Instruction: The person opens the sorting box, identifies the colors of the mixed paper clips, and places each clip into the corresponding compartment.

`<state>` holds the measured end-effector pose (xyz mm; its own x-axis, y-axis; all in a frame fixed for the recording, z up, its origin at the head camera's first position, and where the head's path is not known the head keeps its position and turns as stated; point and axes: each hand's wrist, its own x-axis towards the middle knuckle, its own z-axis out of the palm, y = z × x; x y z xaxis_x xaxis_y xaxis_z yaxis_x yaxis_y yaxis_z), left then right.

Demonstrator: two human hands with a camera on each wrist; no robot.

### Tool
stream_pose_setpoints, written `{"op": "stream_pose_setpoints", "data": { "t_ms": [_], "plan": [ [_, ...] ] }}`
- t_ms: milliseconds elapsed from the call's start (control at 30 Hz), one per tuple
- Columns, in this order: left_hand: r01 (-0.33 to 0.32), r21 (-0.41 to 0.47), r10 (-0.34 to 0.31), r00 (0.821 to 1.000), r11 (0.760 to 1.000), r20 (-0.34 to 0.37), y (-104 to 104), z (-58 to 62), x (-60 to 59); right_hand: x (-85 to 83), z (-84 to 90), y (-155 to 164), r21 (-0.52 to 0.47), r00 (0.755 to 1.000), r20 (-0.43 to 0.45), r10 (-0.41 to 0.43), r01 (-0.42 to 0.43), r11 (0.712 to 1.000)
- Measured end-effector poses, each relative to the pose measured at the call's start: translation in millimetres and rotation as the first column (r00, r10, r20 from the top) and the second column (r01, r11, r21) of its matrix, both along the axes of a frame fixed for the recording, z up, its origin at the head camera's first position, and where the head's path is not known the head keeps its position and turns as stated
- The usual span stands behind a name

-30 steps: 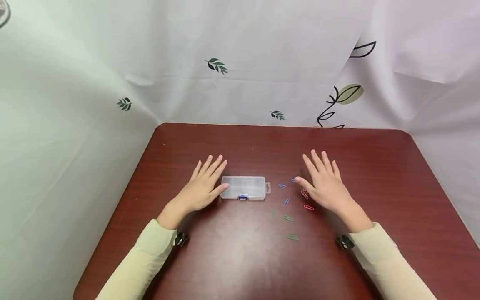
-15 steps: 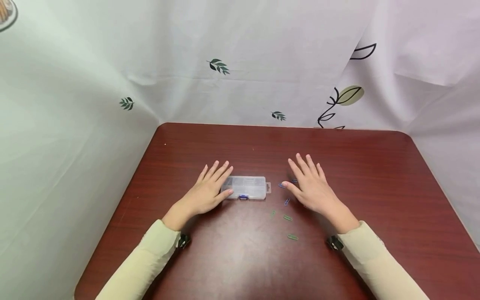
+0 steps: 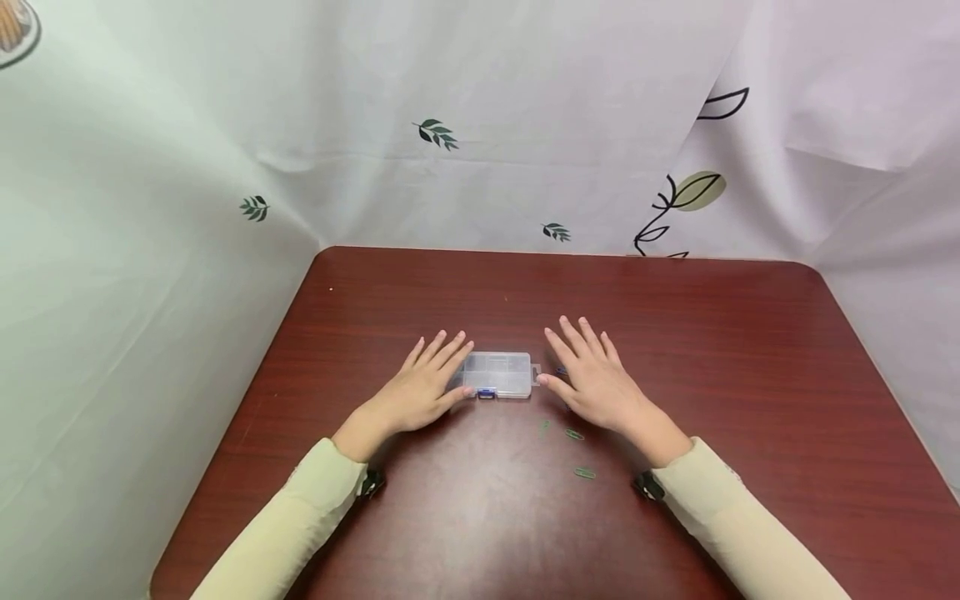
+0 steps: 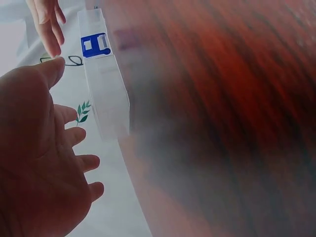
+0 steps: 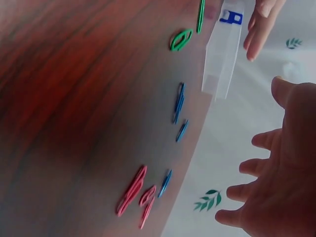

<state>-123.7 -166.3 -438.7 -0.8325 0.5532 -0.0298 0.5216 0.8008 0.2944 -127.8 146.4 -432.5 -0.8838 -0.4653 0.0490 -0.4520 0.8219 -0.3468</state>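
A small clear plastic box (image 3: 498, 373) with a blue latch (image 3: 486, 393) lies shut on the dark red table (image 3: 675, 317). My left hand (image 3: 431, 383) is flat with straight fingers at the box's left end. In the left wrist view the left hand (image 4: 34, 163) sits just beside the box (image 4: 106, 84); I cannot tell if they touch. My right hand (image 3: 592, 383) is flat too, its thumb close to the box's right end. Green paper clips (image 3: 574, 434) lie in front of it. In the right wrist view pink clips (image 5: 132, 190) and blue clips (image 5: 178, 102) lie under the right hand (image 5: 276, 168).
A white cloth with leaf prints (image 3: 435, 133) hangs close behind and along the left side of the table. One more green clip (image 3: 584, 473) lies nearer me. The table's rounded far right corner (image 3: 813, 268) is in view.
Both hands have slid inward towards the box. The right hand moved left and now covers the pink and most blue clips in the head view.
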Motion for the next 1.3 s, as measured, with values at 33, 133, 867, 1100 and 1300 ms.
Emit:
{"op": "stream_pose_setpoints", "data": {
  "t_ms": [33,133,867,1100,1300],
  "plan": [
    [0.002,0.0,-0.002,1.0,1.0,0.005,0,0.0,0.2,0.4,-0.3,-2,-0.001,1.0,-0.003,0.005,-0.005,1.0],
    [0.006,-0.012,-0.006,1.0,1.0,0.023,2,-0.3,0.8,2.1,-0.6,-7,-0.002,1.0,-0.007,0.021,-0.021,1.0],
    [0.038,-0.17,-0.035,0.999,0.985,0.019,6,-3.4,-11.4,16.1,-3.5,-54,0.088,0.98,0.054,0.189,-0.193,0.977],
    [0.091,-0.208,-0.096,0.995,0.974,-0.015,6,-4.1,-17.4,19.3,-4.6,-65,0.134,0.962,-0.054,0.269,-0.259,0.956],
    [0.113,-0.24,-0.128,0.99,0.964,-0.05,6,-0.9,-18.3,21.3,-5.8,-73,0.15,0.95,-0.146,0.275,-0.254,0.956]
  ]
}}
